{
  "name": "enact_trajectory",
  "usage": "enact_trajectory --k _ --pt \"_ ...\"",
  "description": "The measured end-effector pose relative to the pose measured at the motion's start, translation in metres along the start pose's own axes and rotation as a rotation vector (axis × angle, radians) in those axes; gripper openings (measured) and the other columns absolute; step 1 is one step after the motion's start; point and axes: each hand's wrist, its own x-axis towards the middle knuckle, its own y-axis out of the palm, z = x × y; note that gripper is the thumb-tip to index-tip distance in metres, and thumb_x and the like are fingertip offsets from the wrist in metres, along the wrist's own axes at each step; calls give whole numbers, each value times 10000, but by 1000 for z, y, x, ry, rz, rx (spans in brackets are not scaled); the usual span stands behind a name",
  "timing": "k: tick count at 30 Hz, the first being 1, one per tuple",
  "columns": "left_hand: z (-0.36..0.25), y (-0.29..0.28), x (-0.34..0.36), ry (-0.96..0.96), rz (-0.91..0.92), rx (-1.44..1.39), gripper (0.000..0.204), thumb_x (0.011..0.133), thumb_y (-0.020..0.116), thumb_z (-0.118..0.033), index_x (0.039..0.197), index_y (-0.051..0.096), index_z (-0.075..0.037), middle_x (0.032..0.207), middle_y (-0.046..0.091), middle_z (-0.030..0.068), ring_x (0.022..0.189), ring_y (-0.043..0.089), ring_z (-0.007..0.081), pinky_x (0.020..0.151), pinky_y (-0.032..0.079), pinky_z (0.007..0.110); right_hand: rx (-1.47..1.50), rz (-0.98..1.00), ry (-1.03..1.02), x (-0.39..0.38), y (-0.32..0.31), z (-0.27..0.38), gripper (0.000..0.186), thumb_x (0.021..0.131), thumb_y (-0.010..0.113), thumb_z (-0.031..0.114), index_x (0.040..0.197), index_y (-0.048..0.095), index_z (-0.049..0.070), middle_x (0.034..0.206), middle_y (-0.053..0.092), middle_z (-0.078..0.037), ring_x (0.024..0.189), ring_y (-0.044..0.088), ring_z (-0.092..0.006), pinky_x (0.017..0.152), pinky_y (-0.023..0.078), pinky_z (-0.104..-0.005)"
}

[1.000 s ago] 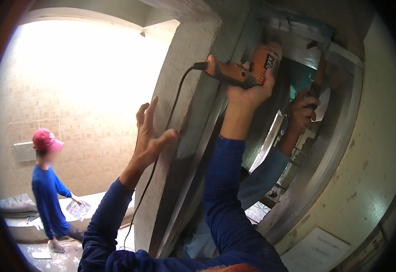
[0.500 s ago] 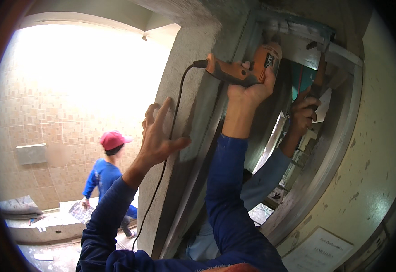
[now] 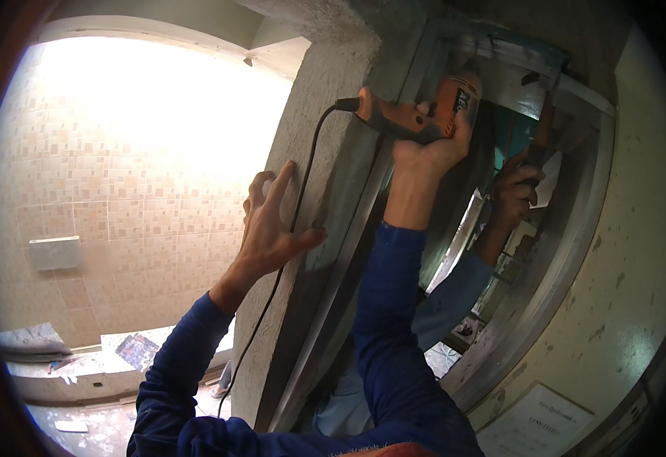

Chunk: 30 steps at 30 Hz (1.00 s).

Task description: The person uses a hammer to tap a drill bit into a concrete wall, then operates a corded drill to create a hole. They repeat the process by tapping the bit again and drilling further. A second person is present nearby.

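My right hand (image 3: 433,152) grips an orange and black corded power drill (image 3: 424,114) from below, its front end raised toward the metal top piece (image 3: 500,52) of a door frame. The bit's tip is too blurred to tell whether it touches. My left hand (image 3: 272,232) is spread against the rough concrete column (image 3: 295,305), fingers apart, holding nothing. The drill's black cord (image 3: 311,171) runs down past that hand. Beyond the frame, a second hand (image 3: 517,189) with a pale blue sleeve grips an orange-and-dark tool (image 3: 540,137); I cannot tell whether this is a reflection.
Metal frame posts (image 3: 588,221) curve along the opening's right side, beside a stained pale wall (image 3: 614,305) with a framed sheet (image 3: 535,420). At left are a tiled wall (image 3: 135,244), a small box (image 3: 54,253) on it, and a low ledge (image 3: 74,390) with loose material.
The person in the red cap has moved out of sight behind my arm and the column, leaving part of a leg visible. My hands keep their places; the view has shifted slightly.
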Motion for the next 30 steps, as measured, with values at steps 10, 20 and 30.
enact_trajectory --k 10,20,30 --pt "2 -1 -1 11 -8 16 1265 598 895 -444 1717 380 -157 1629 297 315 1550 310 565 1231 380 696 1 46 10 5 -4 1 376 978 632 367 1217 657 78 987 658 -82 813 650 -255 832 573 -523" --pt "5 2 -3 30 -27 48 1262 608 906 -430 1721 374 -158 1608 322 288 1532 348 534 1236 387 667 37 57 42 15 -11 1 382 962 658 338 1282 621 134 1066 652 -66 787 632 -253 796 561 -495" --pt "7 3 -4 56 -32 57 1249 631 910 -436 1722 369 -159 1609 326 275 1547 328 512 1261 361 649 47 75 52 20 -13 1 438 949 672 338 1340 593 158 1102 646 -65 785 630 -243 765 564 -496"
